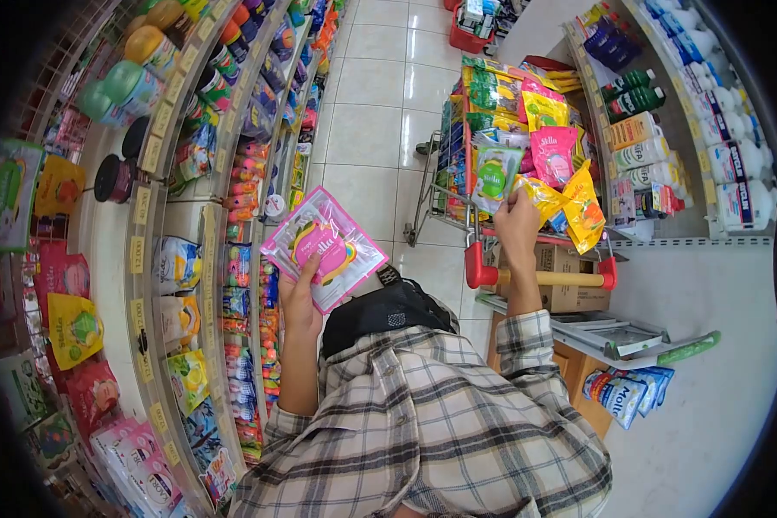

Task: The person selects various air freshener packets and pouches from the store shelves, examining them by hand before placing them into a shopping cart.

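Observation:
My left hand (297, 298) grips a pink-edged Stella air freshener packet (341, 259), its thumb over the front. This packet is tilted in front of my waist, between the left shelves and the cart. My right hand (517, 226) is over the shopping cart's near end, fingers closed at the lower corner of a green Stella air freshener packet (495, 180). Close beside those fingers lie a yellow packet (540, 197) and a yellow-orange packet (584, 211). A pink Stella packet (553, 155) rests higher on the pile. My right fingertips are partly hidden.
The shopping cart's handle (552, 279) faces me, with a cardboard box (570, 259) under it. A folded stepladder (613, 337) stands at right. Stocked shelves (151, 216) run along the left, and bottle shelves (708, 155) on the right. A red basket (470, 39) sits farther down the aisle.

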Available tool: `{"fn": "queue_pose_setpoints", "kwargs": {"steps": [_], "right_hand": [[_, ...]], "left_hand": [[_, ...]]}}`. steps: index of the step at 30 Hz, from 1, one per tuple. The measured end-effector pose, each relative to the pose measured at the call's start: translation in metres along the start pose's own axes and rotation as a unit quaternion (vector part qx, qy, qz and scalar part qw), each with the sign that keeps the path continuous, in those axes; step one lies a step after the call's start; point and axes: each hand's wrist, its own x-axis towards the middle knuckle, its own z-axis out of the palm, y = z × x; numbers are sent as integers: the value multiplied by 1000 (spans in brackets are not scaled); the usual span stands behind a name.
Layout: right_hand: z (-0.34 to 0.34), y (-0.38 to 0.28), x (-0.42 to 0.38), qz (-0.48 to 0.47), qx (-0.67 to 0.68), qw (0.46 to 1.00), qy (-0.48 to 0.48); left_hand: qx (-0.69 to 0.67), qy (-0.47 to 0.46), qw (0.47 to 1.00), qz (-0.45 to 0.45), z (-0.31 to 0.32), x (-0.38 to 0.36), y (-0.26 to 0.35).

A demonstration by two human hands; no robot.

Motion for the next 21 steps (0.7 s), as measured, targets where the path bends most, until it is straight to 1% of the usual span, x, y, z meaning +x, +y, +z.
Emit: {"fn": "queue_pose_setpoints", "kwargs": {"steps": [3,9,12,15,18,20,21], "right_hand": [[4,-10,-14,17,-118,992,-51],[22,-8,7,65,-194,967,-150],[23,-14,10,102,-217,954,-179],[23,-14,13,105,-219,951,-191],[2,-21,13,86,-194,955,-208],[-23,-42,4,89,-91,987,-97],[-34,-52,-1,93,-38,994,-41]], "left_hand": [[-13,2,1000,-5,-13,1,-1],[-34,-3,999,-11,-27,1,1],[-37,0,999,-15,-29,1,4],[-27,-6,1000,-9,-29,4,5],[3,-29,1000,-6,-26,9,5],[31,-40,999,-1,-23,10,5],[46,-47,998,4,-16,12,6]]}}
